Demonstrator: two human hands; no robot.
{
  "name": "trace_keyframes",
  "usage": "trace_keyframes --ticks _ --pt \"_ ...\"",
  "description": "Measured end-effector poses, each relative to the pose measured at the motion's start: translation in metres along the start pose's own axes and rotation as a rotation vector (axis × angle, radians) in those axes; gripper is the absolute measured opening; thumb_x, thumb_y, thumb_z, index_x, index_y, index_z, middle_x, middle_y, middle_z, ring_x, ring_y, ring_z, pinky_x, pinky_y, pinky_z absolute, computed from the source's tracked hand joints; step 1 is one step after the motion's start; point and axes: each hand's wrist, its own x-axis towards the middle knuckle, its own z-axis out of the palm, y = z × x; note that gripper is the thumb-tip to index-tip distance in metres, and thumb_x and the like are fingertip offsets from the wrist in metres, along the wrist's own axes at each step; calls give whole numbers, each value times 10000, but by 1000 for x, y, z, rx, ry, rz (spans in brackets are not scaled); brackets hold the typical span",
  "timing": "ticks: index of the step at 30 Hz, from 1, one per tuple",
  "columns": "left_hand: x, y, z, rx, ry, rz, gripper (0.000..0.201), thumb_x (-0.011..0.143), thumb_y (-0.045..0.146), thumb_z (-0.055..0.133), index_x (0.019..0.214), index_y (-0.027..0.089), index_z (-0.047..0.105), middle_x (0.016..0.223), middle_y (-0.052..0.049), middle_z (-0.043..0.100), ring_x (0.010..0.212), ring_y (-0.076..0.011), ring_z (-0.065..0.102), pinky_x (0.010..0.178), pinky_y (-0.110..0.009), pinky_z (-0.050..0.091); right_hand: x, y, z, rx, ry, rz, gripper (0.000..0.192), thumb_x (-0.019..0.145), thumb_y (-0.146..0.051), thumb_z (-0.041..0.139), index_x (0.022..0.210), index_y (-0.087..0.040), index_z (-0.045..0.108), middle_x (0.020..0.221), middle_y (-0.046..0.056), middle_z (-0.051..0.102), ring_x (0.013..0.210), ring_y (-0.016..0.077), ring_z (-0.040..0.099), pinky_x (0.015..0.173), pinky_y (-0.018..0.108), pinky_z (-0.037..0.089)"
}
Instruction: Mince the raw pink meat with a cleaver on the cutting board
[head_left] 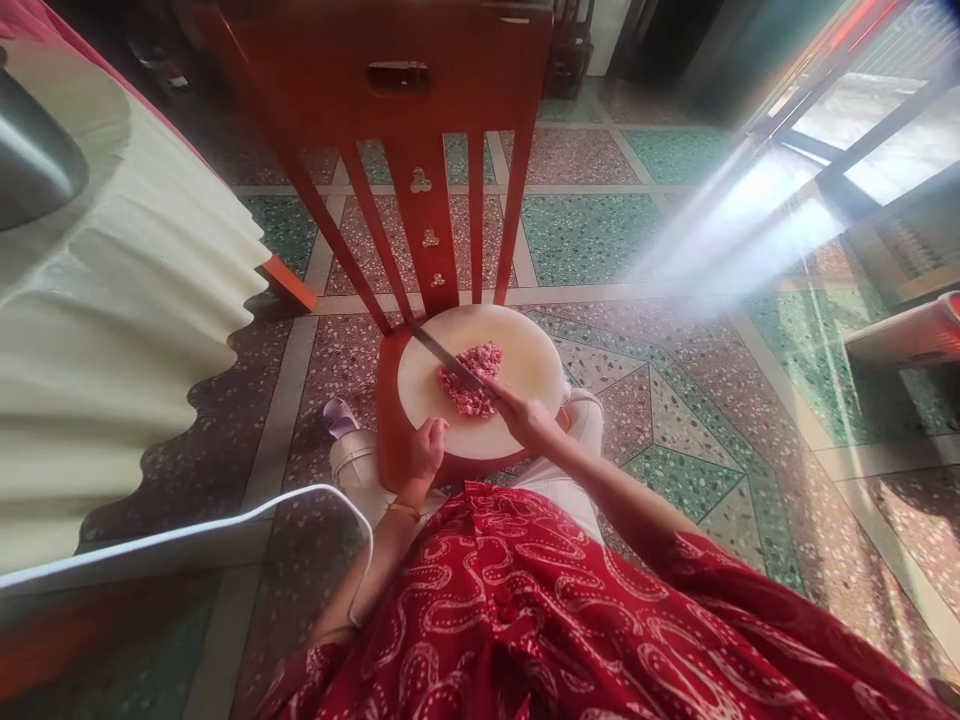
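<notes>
A cream pleated cloth (pixel 127 330) hangs at the far left. The left hand (pixel 427 450), fingers curled, rests on the near rim of the round chopping board (pixel 525 350) on the red chair (pixel 420 150) seat. Minced meat (pixel 471 380) lies mid-board. The right hand (pixel 529 418) grips a knife (pixel 450 362), its blade lying across the meat.

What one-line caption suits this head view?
Right hand chops pink minced meat with long knife on round white board.
</notes>
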Motion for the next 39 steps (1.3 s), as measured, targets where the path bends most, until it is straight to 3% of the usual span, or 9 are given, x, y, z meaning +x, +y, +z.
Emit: trace_keyframes --ticks 2,4,8,10,15,21,27,33,39 --pt "1 0 0 -1 1 1 325 889 378 333 754 185 556 614 9 520 580 -115 496 592 -220 393 4 -4 -5 92 137 -109 468 949 -301 341 1415 -266 360 1180 38 639 977 196 643 836 299 506" --pt "0 1 0 6 1 2 327 893 381 332 760 184 557 608 12 511 572 -112 488 585 -219 386 5 1 -1 102 177 -117 479 948 -287 335 1424 -243 344 1190 50 633 1002 191 633 866 296 493" --pt "-1 2 0 28 2 10 332 889 386 340 704 185 528 581 19 476 544 -107 451 549 -220 357 2 17 13 -18 -33 98 449 919 -284 419 1367 -268 437 1067 38 693 899 210 672 788 296 520" --pt "-1 1 -1 24 -4 4 330 888 385 342 704 186 531 583 18 487 546 -107 461 551 -220 360 3 15 8 -8 -41 105 439 922 -293 415 1361 -279 443 1061 30 696 906 216 672 781 298 522" --pt "1 2 -1 5 -15 -1 315 885 378 343 757 187 556 606 10 519 556 -112 487 565 -222 380 10 0 -7 112 218 -102 481 953 -298 321 1431 -243 326 1205 42 625 1034 184 622 881 286 485" --pt "0 9 -2 38 -17 -22 309 879 366 347 699 195 531 594 -2 507 572 -126 481 573 -240 382 7 17 11 -12 7 86 422 907 -272 430 1320 -228 502 1036 69 701 855 222 682 739 302 536" --pt "0 12 -3 37 -28 -48 288 880 333 344 725 194 543 602 -12 524 562 -129 476 569 -248 382 13 0 -8 156 200 -119 483 946 -280 337 1428 -252 329 1213 32 621 1061 183 609 904 298 479" --pt "-1 13 -3 34 -21 -55 272 875 329 367 719 189 542 583 -11 526 586 -135 480 586 -246 385 4 11 8 -5 -75 109 447 922 -282 408 1368 -289 430 1106 27 679 942 216 662 802 308 517" --pt "0 11 -2 12 -15 -45 283 874 347 364 727 198 555 587 -9 529 571 -139 488 584 -257 395 10 -6 1 50 107 -63 486 953 -314 320 1438 -292 303 1226 20 613 968 197 651 819 283 512"
